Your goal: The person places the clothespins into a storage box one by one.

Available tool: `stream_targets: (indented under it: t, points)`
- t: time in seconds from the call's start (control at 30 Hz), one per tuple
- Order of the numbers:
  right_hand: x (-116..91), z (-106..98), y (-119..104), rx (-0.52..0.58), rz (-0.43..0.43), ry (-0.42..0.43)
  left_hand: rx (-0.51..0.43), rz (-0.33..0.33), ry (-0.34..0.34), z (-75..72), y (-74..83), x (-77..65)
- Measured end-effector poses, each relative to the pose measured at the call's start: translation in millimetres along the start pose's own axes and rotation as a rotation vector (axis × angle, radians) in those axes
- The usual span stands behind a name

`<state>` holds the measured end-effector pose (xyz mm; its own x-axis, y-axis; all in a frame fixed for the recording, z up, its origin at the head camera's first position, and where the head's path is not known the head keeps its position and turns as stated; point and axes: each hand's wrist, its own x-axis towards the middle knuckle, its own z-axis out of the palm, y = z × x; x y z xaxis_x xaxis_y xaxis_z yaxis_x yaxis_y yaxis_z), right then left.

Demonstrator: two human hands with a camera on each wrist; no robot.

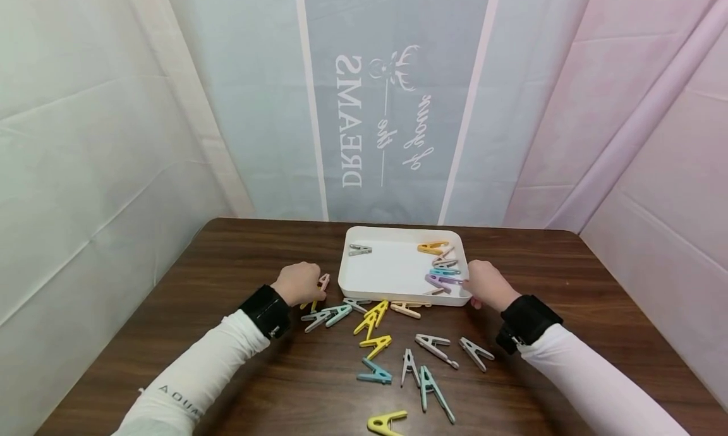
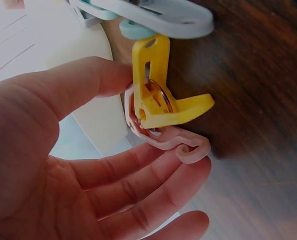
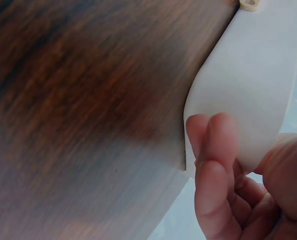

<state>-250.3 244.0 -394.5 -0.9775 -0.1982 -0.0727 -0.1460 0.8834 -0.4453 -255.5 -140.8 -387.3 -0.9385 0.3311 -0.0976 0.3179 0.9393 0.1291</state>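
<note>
My left hand (image 1: pixel 299 283) is just left of the white tray (image 1: pixel 392 297). Between its thumb and fingers it holds a pink clothespin (image 2: pixel 166 140). A yellow clothespin (image 2: pixel 156 107) lies right against the pink one, with a grey clothespin (image 2: pixel 163 17) beyond it in the left wrist view. At the tray's front right corner, my right hand (image 1: pixel 490 285) grips the wall, its fingers curled along the outside. Inside the tray, a grey clothespin (image 1: pixel 360 249) lies at the left; orange (image 1: pixel 432 247), blue (image 1: pixel 445 272) and purple (image 1: pixel 445 280) ones lie at the right.
Several loose clothespins are spread over the brown table (image 1: pixel 273 385) in front of the tray, among them a yellow one (image 1: pixel 375 344), a teal one (image 1: pixel 375 373) and a long mint one (image 1: pixel 435 392). A printed cloth (image 1: pixel 392 202) hangs behind the table.
</note>
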Motion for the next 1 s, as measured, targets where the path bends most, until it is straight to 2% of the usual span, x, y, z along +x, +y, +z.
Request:
stream_targets:
  t: [0.33, 0.57, 0.8, 1.0]
  points:
    - [-1.4, -0.9, -3.1, -0.021, -0.005, -0.013, -0.017, -0.019, -0.014, -5.0, 0.5, 1.8]
    - [-2.1, -2.7, -3.4, -0.038, -0.001, -0.012, -0.032, -0.025, -0.003, -16.5, 0.1, 3.4]
    - [-1.2, -2.9, -1.5, -0.037, -0.008, -0.007, -0.02, 0.031, 0.103, -35.9, 2.0, 10.1]
    - [-0.8, -0.5, -1.4, -0.023, 0.001, -0.012, -0.02, 0.085, 0.19, -51.2, 11.7, 20.3]
